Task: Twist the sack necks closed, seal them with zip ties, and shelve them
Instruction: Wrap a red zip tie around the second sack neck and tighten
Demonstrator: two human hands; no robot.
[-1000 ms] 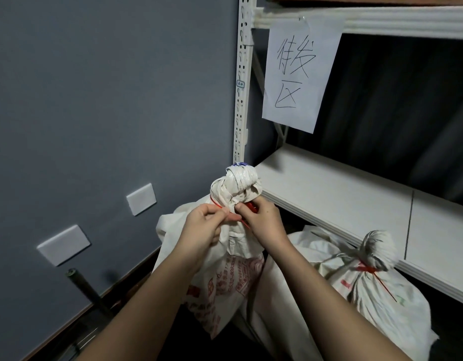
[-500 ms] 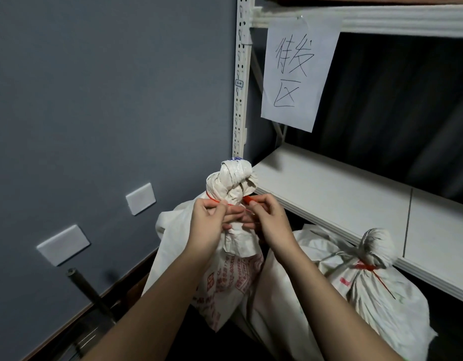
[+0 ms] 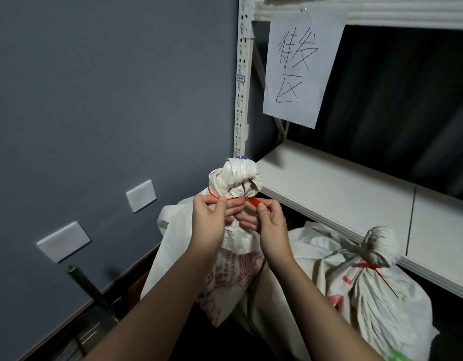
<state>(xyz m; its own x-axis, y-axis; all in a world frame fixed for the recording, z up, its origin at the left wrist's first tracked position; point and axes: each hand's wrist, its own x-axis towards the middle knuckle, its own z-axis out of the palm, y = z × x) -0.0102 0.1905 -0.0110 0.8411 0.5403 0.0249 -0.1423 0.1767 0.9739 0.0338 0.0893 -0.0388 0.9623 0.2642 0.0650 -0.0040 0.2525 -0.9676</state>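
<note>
A white woven sack (image 3: pixel 235 178) with red print stands in front of me, its neck twisted into a knob. A red zip tie (image 3: pixel 251 199) runs around the neck just under the knob. My left hand (image 3: pixel 212 220) pinches the tie on the left side. My right hand (image 3: pixel 269 225) pinches the tie's end on the right. A second white sack (image 3: pixel 381 295), sealed with a red zip tie (image 3: pixel 368 265), sits low at the right under the shelf.
A white metal shelf board (image 3: pixel 342 196) runs from the centre to the right, with a perforated upright (image 3: pixel 242 87) at its left end. A paper sign (image 3: pixel 300 69) hangs from the upper shelf. The grey wall carries two white plates (image 3: pixel 140 195). A dark pole (image 3: pixel 90 290) leans at the lower left.
The sack's neck has risen slightly and both hands have moved up with it. My fingers have shifted along the red tie, the right hand now pinching its end.
</note>
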